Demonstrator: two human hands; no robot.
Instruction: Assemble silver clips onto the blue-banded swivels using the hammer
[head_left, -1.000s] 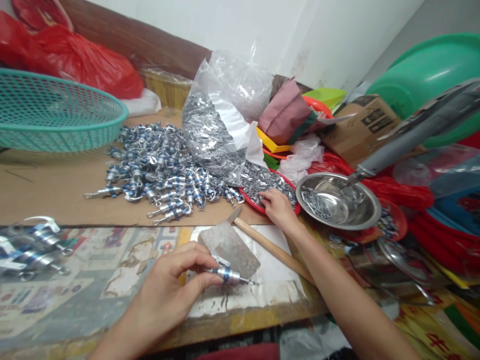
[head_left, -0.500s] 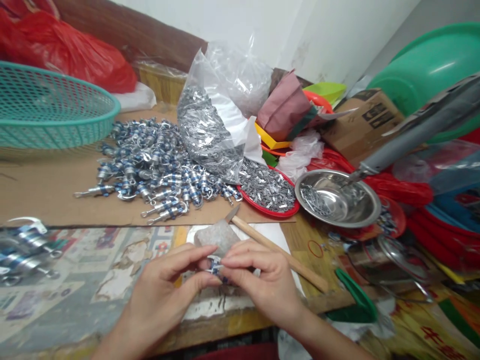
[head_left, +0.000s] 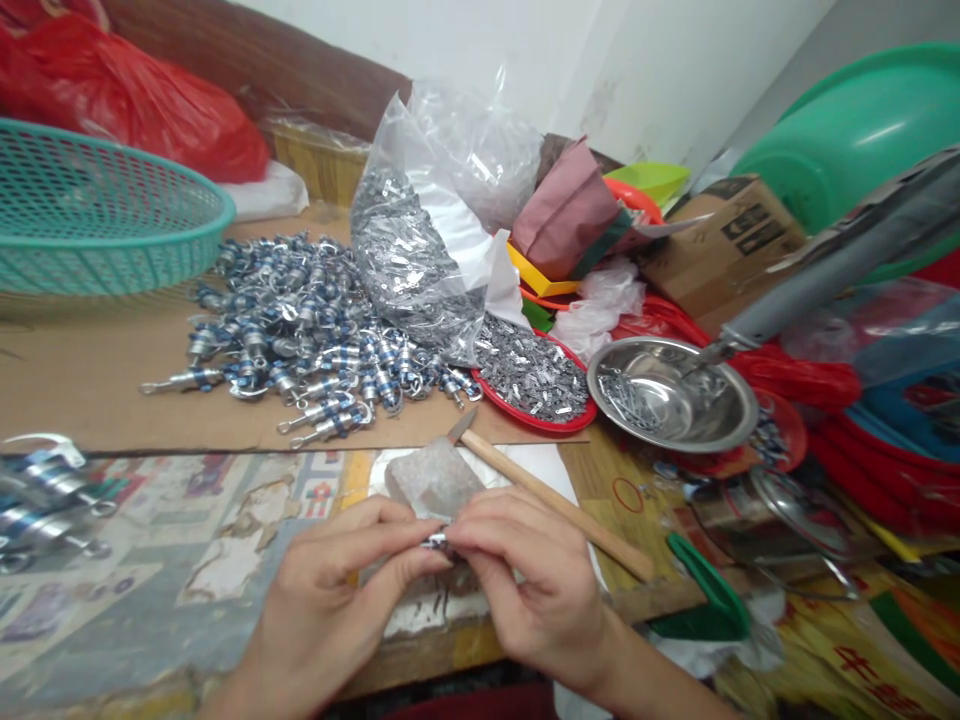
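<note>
Near the table's front edge, my left hand pinches a small metal part between thumb and fingertips. My right hand closes on the same part from the other side, its fingertips hiding much of it. Just behind the hands lies a grey stone block. A hammer with a wooden handle runs diagonally beside the block, its head near the cardboard edge.
Metal and blue assemblies are heaped on cardboard; others lie at far left. Small clips fill a plastic bag and a red dish. A steel bowl and teal basket stand beyond.
The part between my fingertips has turned and shows less of its blue and silver body. My hands are slightly changed in pose, and the whole view has shifted a little.
</note>
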